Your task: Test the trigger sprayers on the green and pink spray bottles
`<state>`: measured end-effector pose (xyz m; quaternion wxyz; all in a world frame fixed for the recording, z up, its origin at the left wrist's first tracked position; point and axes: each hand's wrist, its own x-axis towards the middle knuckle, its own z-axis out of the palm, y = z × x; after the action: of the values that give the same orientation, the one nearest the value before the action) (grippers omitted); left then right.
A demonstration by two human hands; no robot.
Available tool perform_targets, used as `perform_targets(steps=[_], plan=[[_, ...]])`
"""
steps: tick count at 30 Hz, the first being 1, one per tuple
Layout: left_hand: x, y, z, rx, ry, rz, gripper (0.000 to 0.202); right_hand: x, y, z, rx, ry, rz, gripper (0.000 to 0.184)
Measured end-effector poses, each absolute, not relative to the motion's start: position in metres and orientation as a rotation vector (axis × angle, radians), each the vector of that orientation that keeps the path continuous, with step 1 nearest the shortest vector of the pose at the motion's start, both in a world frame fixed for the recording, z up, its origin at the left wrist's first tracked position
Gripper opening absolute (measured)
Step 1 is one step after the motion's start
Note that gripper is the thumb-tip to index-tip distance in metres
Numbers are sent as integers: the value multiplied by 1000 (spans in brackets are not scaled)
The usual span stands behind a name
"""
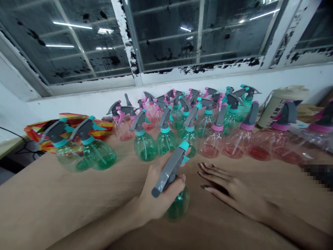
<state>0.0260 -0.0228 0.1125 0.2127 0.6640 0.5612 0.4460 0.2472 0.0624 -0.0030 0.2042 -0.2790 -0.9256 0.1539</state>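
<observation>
Pretty packed table (39, 194) here. Running across the middle there's a front row of little round spray bottles: green ones (145, 149) with teal collars on the left, then pink ones (209, 146) with pink collars carrying on to the right edge. Behind that, a whole jumble of more bottles (153, 113) is crammed up near the wall, overlapping so much I can't count them. Two more green bottles (100, 156) sit off to the left, right up against each other, with a crumpled red-orange-yellow bag (43, 133) behind them. Back right there's a beige container (278, 106), partly blocked by the pink sprayers. Windows (166, 38) with flaky black patches up top.

Hands are well apart. The left hand (156, 205) is wrapped tight around the neck of a green spray bottle (179, 208), front and centre, closer in than the row. Its grey head slants up and away, teal nozzle overlapping a bottle behind. Can't tell if its base touches the wood. The right hand (236, 191) is palm down just beside it, fingers loosely spread; can't say if they're actually touching the tabletop.
</observation>
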Motion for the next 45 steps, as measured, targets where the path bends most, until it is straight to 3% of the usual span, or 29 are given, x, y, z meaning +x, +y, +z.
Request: perform_targets(steps=[4,10,19,30,41,45], plan=[[25,-24,108,1911,1500,1262,22,247,63,-4,-773,-2584,434,47],[27,-24,108,1865,1452,1246,32,247,63,-4,-799,-2607,412,47],[22,-22,112,1938,1429,1179,15,248,63,-3,-789,-2587,429,47],[27,-25,114,1953,1487,1238,26,248,64,-3,-815,-2660,401,47],[28,-26,113,1919,1532,1218,28,247,64,-2,-828,-2635,440,46],[27,-26,115,1941,1560,1181,19,248,64,-2,-828,-2613,482,47]])
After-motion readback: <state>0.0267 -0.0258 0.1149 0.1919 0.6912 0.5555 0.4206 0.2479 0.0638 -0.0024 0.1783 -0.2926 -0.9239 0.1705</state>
